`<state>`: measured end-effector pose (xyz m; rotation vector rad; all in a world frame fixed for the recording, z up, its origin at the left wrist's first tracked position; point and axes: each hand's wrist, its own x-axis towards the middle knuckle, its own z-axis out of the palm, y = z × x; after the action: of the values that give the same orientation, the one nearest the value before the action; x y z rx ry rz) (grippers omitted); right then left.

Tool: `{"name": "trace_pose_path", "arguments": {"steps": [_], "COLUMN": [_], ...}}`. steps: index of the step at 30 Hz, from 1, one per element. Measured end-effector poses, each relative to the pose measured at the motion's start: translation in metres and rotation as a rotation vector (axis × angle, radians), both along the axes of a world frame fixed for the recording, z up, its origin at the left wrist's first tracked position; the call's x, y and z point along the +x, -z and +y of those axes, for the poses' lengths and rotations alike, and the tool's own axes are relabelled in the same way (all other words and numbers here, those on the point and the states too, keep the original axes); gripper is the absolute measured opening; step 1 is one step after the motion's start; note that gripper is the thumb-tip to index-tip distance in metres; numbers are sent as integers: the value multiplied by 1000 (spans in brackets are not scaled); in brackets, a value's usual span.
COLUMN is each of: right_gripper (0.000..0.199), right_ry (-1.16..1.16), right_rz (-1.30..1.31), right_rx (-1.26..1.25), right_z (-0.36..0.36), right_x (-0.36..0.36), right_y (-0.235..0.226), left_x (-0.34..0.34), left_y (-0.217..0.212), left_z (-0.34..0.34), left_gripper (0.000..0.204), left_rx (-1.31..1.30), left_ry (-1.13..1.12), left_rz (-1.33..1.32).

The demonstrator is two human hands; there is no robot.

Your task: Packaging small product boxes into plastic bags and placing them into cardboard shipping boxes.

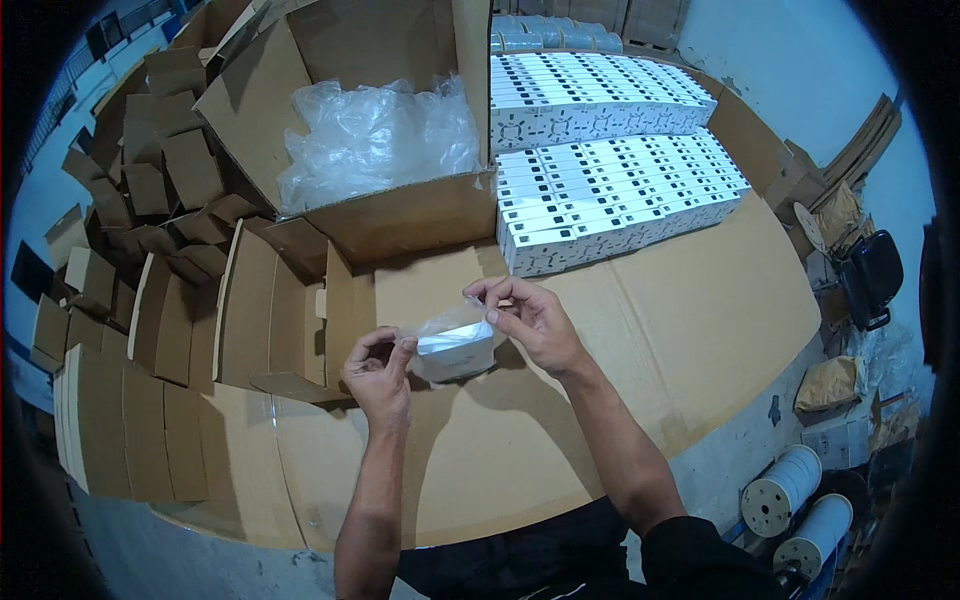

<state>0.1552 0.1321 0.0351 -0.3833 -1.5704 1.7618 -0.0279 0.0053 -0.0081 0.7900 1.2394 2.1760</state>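
Note:
A small white box (460,356) sits inside a clear plastic bag (438,324), low over the cardboard-covered table (500,425). My left hand (381,381) pinches the bag's left edge between thumb and fingers. At the bag's upper right, the fingertips of my right hand (530,322) grip its other edge. The film stands up above the box between both hands. To the left of my left hand is an open brown carton (340,315).
Behind my hands a large carton (410,222) holds a heap of clear plastic bags (385,140). Rows of white boxes (620,205) are stacked at the far right. Many open brown cartons (165,315) crowd the left side. Cable spools (783,490) stand on the floor at right.

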Motion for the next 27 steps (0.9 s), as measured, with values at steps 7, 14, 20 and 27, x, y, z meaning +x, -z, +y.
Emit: {"name": "trace_pose_path", "arguments": {"steps": [7,14,20,27], "right_gripper": [12,59,48,28], "right_ry": [19,27,32,-14], "right_rz": [173,-215,-256,-260], "right_rx": [-244,25,-54,-115], "right_z": [1,-3,-3,-4], "right_x": [-2,-12,-8,-4], "right_y": [6,22,17,7], "left_x": [-3,-7,-3,-6], "left_y": [2,2,-12,-4], "left_z": [7,12,8,9], "left_gripper": [24,41,56,23], "left_rx": [62,102,-251,-242], "left_ry": [54,176,279,340], "left_rz": [-197,-359,104,50]}}
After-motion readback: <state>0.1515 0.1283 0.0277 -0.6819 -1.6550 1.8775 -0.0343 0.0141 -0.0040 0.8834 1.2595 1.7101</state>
